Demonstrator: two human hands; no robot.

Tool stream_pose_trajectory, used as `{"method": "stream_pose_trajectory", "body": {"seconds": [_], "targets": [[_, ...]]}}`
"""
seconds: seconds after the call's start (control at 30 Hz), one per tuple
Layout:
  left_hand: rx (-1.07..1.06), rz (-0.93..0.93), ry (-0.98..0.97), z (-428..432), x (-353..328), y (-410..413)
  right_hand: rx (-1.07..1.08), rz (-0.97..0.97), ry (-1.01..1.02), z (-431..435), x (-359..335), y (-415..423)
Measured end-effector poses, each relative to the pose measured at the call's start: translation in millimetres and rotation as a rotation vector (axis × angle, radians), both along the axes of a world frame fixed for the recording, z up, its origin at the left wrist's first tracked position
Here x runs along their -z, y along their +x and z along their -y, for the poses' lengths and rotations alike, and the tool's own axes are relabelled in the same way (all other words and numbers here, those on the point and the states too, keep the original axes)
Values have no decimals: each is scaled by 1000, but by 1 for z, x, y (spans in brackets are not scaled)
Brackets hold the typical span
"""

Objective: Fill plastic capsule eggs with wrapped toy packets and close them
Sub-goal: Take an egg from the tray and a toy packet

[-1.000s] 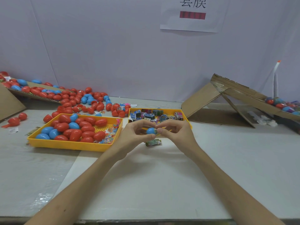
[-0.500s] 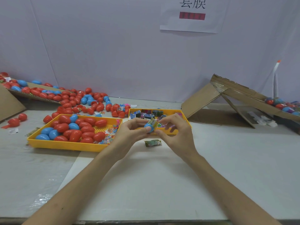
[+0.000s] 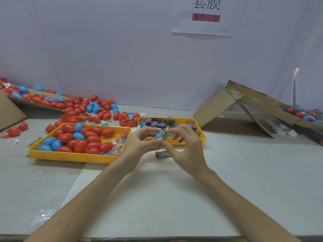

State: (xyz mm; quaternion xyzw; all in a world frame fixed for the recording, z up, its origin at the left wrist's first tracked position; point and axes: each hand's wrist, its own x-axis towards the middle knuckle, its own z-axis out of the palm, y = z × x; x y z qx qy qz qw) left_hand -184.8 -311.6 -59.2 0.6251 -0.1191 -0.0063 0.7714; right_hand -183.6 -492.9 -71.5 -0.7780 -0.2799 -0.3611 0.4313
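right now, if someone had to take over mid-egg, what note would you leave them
Left grip: holds the blue egg half between thumb and fingers.
Right grip: pinches a wrapped packet at the half's mouth, partly sticking out.
Supplies: eggs in the left yellow tray, packets in the right yellow tray, one spare packet on the table under the hands.
Done: packet brought to the open half.
Left: push it fully in and close the egg. Its other half isn't in view.
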Motion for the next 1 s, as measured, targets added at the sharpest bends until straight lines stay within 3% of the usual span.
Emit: {"method": "stream_pose_trajectory", "body": {"seconds": [0.13, 0.37, 1.0], "targets": [[-14, 75, 158, 1, 1, 0, 10, -41, 18, 2, -3, 3], [-16, 111, 247, -1, -1, -1, 4, -71, 7, 6, -5, 4], [-39, 173, 305, 1, 2, 2, -47, -106, -17, 4, -5, 3]]}}
